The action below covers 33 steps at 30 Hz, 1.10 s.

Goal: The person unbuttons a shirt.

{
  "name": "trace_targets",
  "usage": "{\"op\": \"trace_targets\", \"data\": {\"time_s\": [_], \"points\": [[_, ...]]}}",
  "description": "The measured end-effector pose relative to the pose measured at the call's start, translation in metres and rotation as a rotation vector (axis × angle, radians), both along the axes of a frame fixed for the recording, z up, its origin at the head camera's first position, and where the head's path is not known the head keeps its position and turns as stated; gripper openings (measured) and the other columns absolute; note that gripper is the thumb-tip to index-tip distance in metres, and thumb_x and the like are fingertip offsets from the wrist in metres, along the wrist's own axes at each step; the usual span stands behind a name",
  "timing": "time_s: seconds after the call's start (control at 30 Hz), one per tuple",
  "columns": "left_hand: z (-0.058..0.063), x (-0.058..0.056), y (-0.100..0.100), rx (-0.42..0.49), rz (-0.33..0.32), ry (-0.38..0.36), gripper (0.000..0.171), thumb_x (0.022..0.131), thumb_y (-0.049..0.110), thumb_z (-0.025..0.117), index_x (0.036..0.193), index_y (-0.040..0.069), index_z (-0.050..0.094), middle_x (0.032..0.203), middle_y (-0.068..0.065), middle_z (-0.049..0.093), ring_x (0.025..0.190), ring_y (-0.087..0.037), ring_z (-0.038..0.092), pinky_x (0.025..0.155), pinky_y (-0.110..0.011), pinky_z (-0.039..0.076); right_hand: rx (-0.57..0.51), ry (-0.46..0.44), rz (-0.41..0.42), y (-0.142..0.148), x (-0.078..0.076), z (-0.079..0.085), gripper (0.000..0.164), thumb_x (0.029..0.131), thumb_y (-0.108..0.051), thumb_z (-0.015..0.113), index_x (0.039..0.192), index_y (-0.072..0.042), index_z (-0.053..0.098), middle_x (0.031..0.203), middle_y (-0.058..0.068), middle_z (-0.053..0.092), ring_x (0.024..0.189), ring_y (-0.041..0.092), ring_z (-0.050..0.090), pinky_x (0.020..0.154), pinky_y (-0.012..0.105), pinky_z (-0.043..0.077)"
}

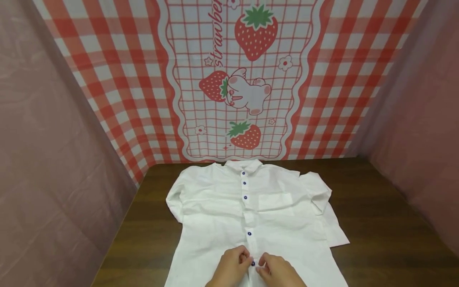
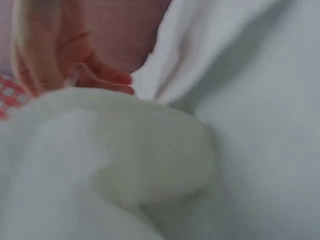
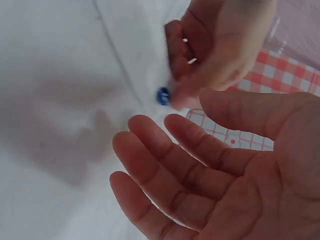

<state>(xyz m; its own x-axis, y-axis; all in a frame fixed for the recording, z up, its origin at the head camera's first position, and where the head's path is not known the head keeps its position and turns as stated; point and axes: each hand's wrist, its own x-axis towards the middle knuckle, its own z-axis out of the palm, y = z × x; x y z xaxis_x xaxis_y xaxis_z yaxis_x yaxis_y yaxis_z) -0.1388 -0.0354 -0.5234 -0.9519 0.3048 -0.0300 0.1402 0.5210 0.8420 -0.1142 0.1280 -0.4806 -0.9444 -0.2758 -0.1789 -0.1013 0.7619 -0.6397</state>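
A white shirt (image 1: 211, 235) with a collar and dark blue buttons lies front up on the table, its collar at the far end. My left hand (image 1: 233, 265) pinches the front strip beside a low blue button (image 1: 253, 263). In the right wrist view that button (image 3: 163, 96) sits at the left hand's (image 3: 220, 45) fingertips. My right hand (image 3: 215, 185) is just across from it, fingers spread and slightly bent, holding nothing. Raised white cloth (image 2: 125, 150) fills much of the left wrist view and partly hides a hand.
The brown wooden table (image 1: 380, 223) shows on both sides of the shirt. A red-checked strawberry cloth (image 1: 229, 79) hangs behind it. Pink curtains (image 1: 53, 159) stand at left and right. One shirt sleeve (image 1: 317, 191) is bent at the right.
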Motion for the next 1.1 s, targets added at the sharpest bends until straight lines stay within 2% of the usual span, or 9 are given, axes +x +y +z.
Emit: {"op": "trace_targets", "data": {"time_s": [0.1,0.2,0.37,0.53,0.6,0.7,0.87,0.97,1.1], "points": [[0.008,-0.002,0.002,0.085,0.025,0.002,0.014,0.084,0.018,0.063,0.072,0.014,0.057,0.057,0.013,0.043,0.049,0.002,0.038,0.046,-0.016,0.033,-0.019,0.033,-0.017,0.0,0.002,-0.001,0.02,0.085,-0.024,0.064,0.09,-0.007,0.055,0.065,-0.003,0.049,0.055,0.008,0.043,0.05,0.025,0.035],[0.019,-0.002,0.004,0.168,0.03,0.03,0.013,0.084,0.016,0.063,0.073,0.01,0.059,0.06,0.011,0.047,0.051,0.003,0.04,0.047,-0.014,0.035,-0.046,0.123,-0.044,-0.003,0.005,0.001,0.027,0.084,-0.029,0.066,0.091,-0.008,0.052,0.066,-0.004,0.047,0.054,0.003,0.039,0.05,0.022,0.033],[0.037,0.001,0.009,0.292,0.05,0.101,0.012,0.084,0.013,0.064,0.075,0.005,0.062,0.07,0.005,0.052,0.057,0.005,0.044,0.051,-0.013,0.04,-0.064,0.283,-0.167,-0.013,0.007,0.006,0.03,0.08,-0.033,0.07,0.084,-0.013,0.048,0.068,-0.007,0.046,0.056,-0.001,0.036,0.052,0.019,0.034],[0.051,0.003,0.013,0.357,0.077,0.13,0.011,0.084,0.014,0.065,0.078,0.004,0.065,0.078,0.0,0.05,0.063,0.003,0.046,0.058,-0.014,0.043,-0.063,0.484,-0.252,-0.019,0.007,0.013,0.03,0.075,-0.024,0.074,0.079,-0.016,0.045,0.067,-0.008,0.045,0.058,-0.002,0.038,0.052,0.019,0.035],[0.056,0.004,0.015,0.379,0.082,0.142,0.01,0.084,0.014,0.065,0.079,0.005,0.065,0.082,-0.002,0.051,0.065,0.002,0.047,0.06,-0.015,0.044,-0.066,0.583,-0.259,-0.02,0.007,0.016,0.031,0.073,-0.02,0.075,0.079,-0.014,0.045,0.066,-0.008,0.046,0.059,0.0,0.041,0.052,0.02,0.037],[0.062,0.007,0.017,0.412,0.073,0.168,0.009,0.086,0.012,0.062,0.081,0.004,0.064,0.09,-0.006,0.052,0.068,0.001,0.048,0.061,-0.016,0.046,-0.08,0.682,-0.256,-0.019,0.007,0.02,0.031,0.071,-0.014,0.076,0.08,-0.013,0.046,0.068,-0.008,0.049,0.06,0.003,0.047,0.053,0.02,0.039],[0.07,0.011,0.018,0.402,-0.006,0.242,0.013,0.094,0.011,0.052,0.087,0.004,0.06,0.097,-0.01,0.055,0.063,0.003,0.048,0.055,-0.017,0.047,-0.136,0.735,-0.229,-0.017,0.007,0.026,0.028,0.073,-0.004,0.073,0.085,-0.011,0.049,0.072,-0.009,0.053,0.065,0.005,0.055,0.056,0.022,0.045],[0.073,0.013,0.017,0.326,-0.061,0.306,0.013,0.096,0.013,0.047,0.094,0.006,0.058,0.095,-0.008,0.056,0.058,0.006,0.045,0.052,-0.015,0.045,-0.181,0.77,-0.211,-0.014,0.008,0.027,0.025,0.074,0.001,0.071,0.087,-0.009,0.051,0.074,-0.009,0.056,0.067,0.003,0.054,0.057,0.022,0.046],[0.074,0.017,0.015,0.204,-0.107,0.378,0.014,0.097,0.019,0.047,0.106,0.015,0.056,0.099,-0.004,0.056,0.061,0.007,0.042,0.056,-0.013,0.042,-0.203,0.81,-0.198,-0.01,0.009,0.029,0.019,0.079,0.002,0.066,0.092,-0.005,0.055,0.075,-0.007,0.059,0.068,0.001,0.054,0.056,0.021,0.047]]}}
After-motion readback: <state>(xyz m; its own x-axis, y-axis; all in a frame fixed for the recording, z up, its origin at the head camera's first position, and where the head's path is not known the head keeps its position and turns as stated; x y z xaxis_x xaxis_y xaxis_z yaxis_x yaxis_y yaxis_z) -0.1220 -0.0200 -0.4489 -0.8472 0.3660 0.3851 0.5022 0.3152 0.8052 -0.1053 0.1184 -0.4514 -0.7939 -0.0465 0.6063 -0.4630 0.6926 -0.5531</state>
